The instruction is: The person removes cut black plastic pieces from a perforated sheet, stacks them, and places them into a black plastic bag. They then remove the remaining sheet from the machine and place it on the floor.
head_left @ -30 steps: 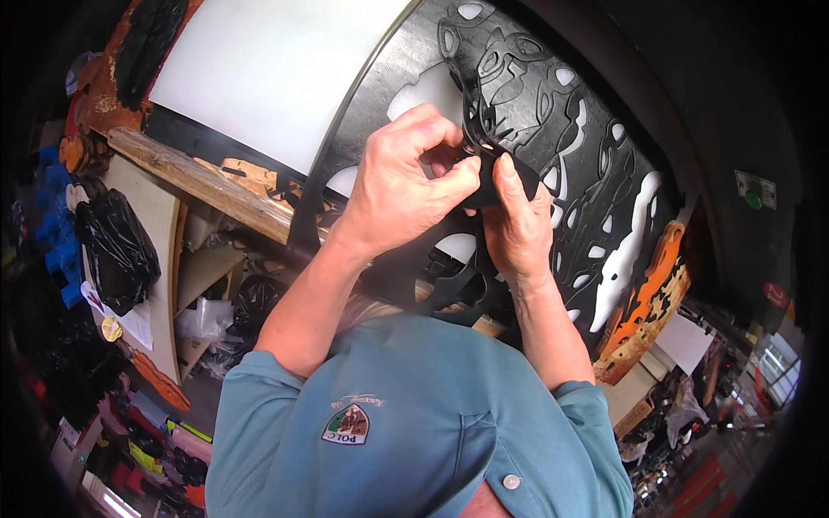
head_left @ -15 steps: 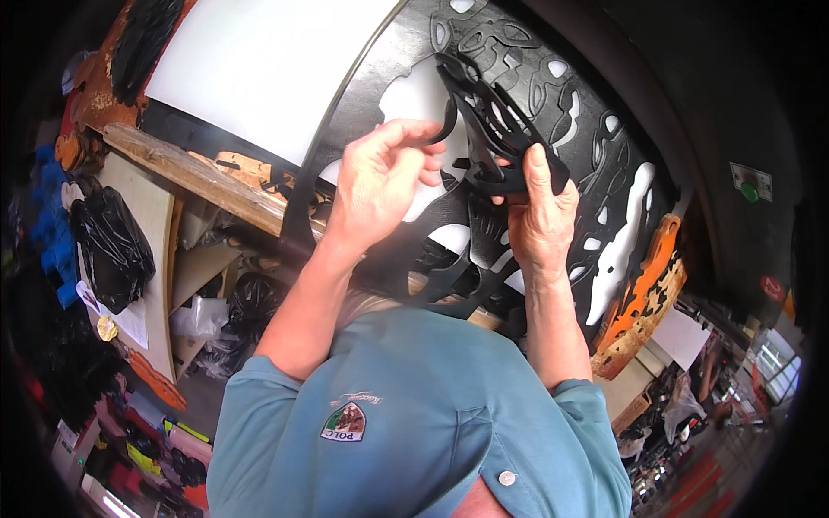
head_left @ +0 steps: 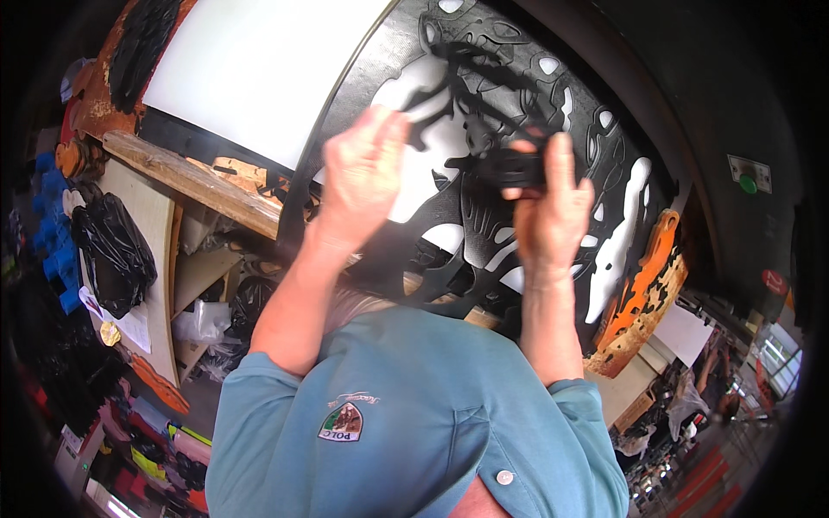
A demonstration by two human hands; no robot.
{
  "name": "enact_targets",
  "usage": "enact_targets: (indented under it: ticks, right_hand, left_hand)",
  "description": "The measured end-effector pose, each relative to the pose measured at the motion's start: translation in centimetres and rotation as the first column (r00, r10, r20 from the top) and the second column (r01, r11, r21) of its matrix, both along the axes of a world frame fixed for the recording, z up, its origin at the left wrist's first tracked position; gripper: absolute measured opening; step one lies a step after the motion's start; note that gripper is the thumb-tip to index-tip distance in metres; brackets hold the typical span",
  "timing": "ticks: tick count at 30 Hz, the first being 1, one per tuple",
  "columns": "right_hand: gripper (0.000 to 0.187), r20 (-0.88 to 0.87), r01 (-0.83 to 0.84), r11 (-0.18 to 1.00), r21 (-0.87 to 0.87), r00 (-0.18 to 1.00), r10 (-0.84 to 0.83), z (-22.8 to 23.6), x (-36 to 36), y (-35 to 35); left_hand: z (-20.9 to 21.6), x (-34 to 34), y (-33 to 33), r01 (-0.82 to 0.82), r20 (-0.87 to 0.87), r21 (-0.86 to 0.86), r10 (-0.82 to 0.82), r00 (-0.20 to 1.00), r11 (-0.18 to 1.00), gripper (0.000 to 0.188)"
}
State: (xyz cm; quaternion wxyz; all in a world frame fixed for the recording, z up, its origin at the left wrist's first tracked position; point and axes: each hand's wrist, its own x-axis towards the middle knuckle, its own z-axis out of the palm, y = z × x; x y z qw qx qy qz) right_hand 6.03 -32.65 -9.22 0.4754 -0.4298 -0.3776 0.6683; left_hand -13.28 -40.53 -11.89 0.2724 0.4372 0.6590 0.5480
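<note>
My right hand (head_left: 555,203) is closed around a bundle of thin black cut-out pieces (head_left: 514,166), smeared by motion. My left hand (head_left: 367,164) is to the left, its fingers pinched together and blurred. A dark curved strip (head_left: 432,93) reaches toward its fingertips from the held pieces; the exact contact is blurred. Below both hands lies a black sheet (head_left: 367,91) with many curved shapes cut in it. White shows through its openings, and some cut shapes still sit in place.
A white panel (head_left: 259,78) adjoins the sheet's left side. A wooden beam (head_left: 190,186) runs below it. An orange notched piece (head_left: 639,281) stands at the right, near a dark machine with a green button (head_left: 748,184). A black plastic bag (head_left: 112,250) hangs at the left.
My left hand has drawn left, away from the right hand, its fingers closing tighter. My right hand has moved slightly right and down with the black pieces, which now blur.
</note>
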Motion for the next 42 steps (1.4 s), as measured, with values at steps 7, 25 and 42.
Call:
enact_targets:
  ticks: [7, 25, 42]
  right_hand:
    - [0.027, -0.289, 0.265, 0.964, -0.011, 0.922, -0.257, -0.1, 15.4, 9.1]
    - [0.034, 0.753, -0.371, 0.694, 0.617, 0.023, -0.657, 1.5, 19.7, 3.7]
    - [0.045, 0.735, -0.617, 0.406, 0.675, 0.615, -0.286, -0.2, 8.3, -1.3]
  left_hand:
    - [-0.3, -3.9, -0.6, -0.248, 0.366, -0.124, 0.277, 0.889, 0.961, 0.031]
    - [1.6, -1.3, -2.5, -0.324, -0.032, -0.038, 0.323, 0.946, 0.945, 0.054]
    - [3.9, 5.9, -6.5, 0.356, 0.792, -0.334, 0.055, 0.608, 0.873, 0.046]
